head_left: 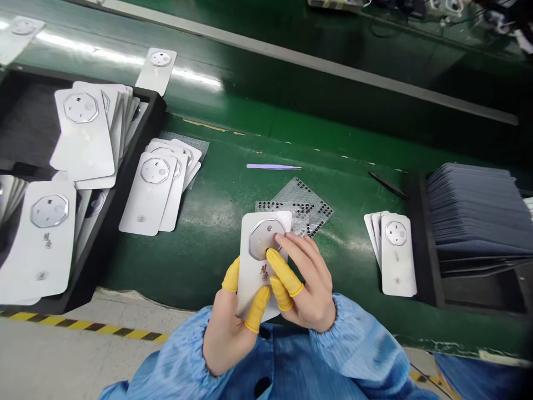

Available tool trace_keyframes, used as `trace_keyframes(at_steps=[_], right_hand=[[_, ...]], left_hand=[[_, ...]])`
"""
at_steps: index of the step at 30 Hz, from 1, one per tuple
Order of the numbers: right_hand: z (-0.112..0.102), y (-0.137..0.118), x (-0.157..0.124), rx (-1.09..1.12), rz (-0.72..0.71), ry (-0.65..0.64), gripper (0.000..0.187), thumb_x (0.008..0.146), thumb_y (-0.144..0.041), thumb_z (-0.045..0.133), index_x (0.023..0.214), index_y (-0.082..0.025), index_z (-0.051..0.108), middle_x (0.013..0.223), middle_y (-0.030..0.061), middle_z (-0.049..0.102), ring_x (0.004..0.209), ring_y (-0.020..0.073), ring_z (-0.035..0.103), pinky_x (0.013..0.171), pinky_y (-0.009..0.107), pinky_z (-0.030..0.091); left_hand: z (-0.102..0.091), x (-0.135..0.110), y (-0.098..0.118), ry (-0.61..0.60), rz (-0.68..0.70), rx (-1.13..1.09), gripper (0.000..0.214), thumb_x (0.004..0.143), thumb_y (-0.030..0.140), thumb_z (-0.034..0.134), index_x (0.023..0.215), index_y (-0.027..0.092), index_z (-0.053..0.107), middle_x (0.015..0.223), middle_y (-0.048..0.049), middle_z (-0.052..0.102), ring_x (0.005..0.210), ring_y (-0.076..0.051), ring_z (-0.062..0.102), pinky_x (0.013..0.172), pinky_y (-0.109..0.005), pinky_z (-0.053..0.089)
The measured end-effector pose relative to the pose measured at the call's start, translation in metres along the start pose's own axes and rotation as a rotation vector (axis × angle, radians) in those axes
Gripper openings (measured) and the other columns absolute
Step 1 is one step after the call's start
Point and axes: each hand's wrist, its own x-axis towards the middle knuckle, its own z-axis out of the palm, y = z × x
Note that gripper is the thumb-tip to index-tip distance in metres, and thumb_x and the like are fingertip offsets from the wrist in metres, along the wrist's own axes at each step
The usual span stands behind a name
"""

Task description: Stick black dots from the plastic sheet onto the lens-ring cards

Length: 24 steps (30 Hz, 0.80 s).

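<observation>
Between both hands, near my body, is a white phone back cover (pixel 252 278) with an octagonal silver camera ring and dark characters beneath it. My left hand (pixel 229 316) grips its lower left, the yellow-cotted thumb across the front and another cotted finger at the left edge. My right hand (pixel 310 283) is closed against its right side; two yellow-cotted fingertips and the bare fingers touch the front around the ring. Any small part under those fingertips is hidden. Just beyond lie clear bubble sheets (pixel 287 194) dotted with small black round parts, and lilac tweezers (pixel 272 166).
To the left, a black tray (pixel 114 233) holds many white covers (pixel 85 139). Beside it lies a fanned stack of covers (pixel 145 194). At right are a few more covers (pixel 397 261), a dark pen-like tool (pixel 387 184) and a black bin (pixel 435 266) of grey sheets (pixel 474 205).
</observation>
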Motion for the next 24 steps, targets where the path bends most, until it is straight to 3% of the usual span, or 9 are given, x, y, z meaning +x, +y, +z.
trace_keyframes(at_steps=[10, 15, 19, 21, 24], right_hand=[[-0.003, -0.001, -0.003, 0.018, 0.051, -0.001, 0.041, 0.087, -0.016, 0.049, 0.128, -0.018, 0.052, 0.139, 0.0171, 0.051, 0.128, 0.0323, 0.049, 0.097, 0.057, 0.049], [0.0, -0.007, -0.005, -0.005, 0.098, -0.109, 0.048, 0.089, -0.018, 0.046, 0.137, -0.011, 0.044, 0.149, 0.0215, 0.035, 0.137, 0.0382, 0.035, 0.1, 0.061, 0.045], [0.008, -0.001, -0.008, 0.119, 0.151, -0.162, 0.052, 0.091, -0.017, 0.045, 0.142, -0.014, 0.038, 0.152, 0.0179, 0.03, 0.141, 0.0352, 0.029, 0.107, 0.06, 0.04], [0.011, 0.003, -0.01, 0.233, 0.192, -0.123, 0.051, 0.092, -0.017, 0.043, 0.143, -0.02, 0.038, 0.155, 0.0129, 0.026, 0.141, 0.0335, 0.03, 0.11, 0.059, 0.038], [0.012, 0.006, -0.009, 0.398, 0.363, 0.076, 0.055, 0.093, -0.02, 0.048, 0.146, -0.027, 0.032, 0.155, 0.0094, 0.027, 0.14, 0.0316, 0.035, 0.108, 0.054, 0.043]], left_hand=[[0.003, 0.002, -0.001, -0.037, 0.079, 0.012, 0.052, 0.089, 0.023, 0.058, 0.139, 0.031, 0.044, 0.128, -0.0048, 0.065, 0.116, -0.028, 0.062, 0.094, -0.035, 0.055], [0.001, 0.007, -0.002, -0.044, 0.11, 0.002, 0.057, 0.089, 0.022, 0.058, 0.142, 0.033, 0.039, 0.135, -0.0052, 0.06, 0.117, -0.028, 0.062, 0.095, -0.036, 0.054], [0.004, 0.014, -0.004, -0.045, 0.022, -0.036, 0.059, 0.088, 0.026, 0.06, 0.142, 0.028, 0.037, 0.142, -0.0098, 0.053, 0.123, -0.03, 0.057, 0.1, -0.039, 0.051], [0.007, 0.015, -0.002, -0.018, -0.046, -0.119, 0.056, 0.087, 0.028, 0.061, 0.139, 0.027, 0.039, 0.14, -0.0098, 0.054, 0.122, -0.029, 0.058, 0.099, -0.038, 0.052], [0.01, 0.015, 0.007, -0.046, -0.164, -0.299, 0.051, 0.087, 0.03, 0.062, 0.133, 0.029, 0.042, 0.133, -0.0086, 0.06, 0.114, -0.026, 0.064, 0.092, -0.034, 0.057]])
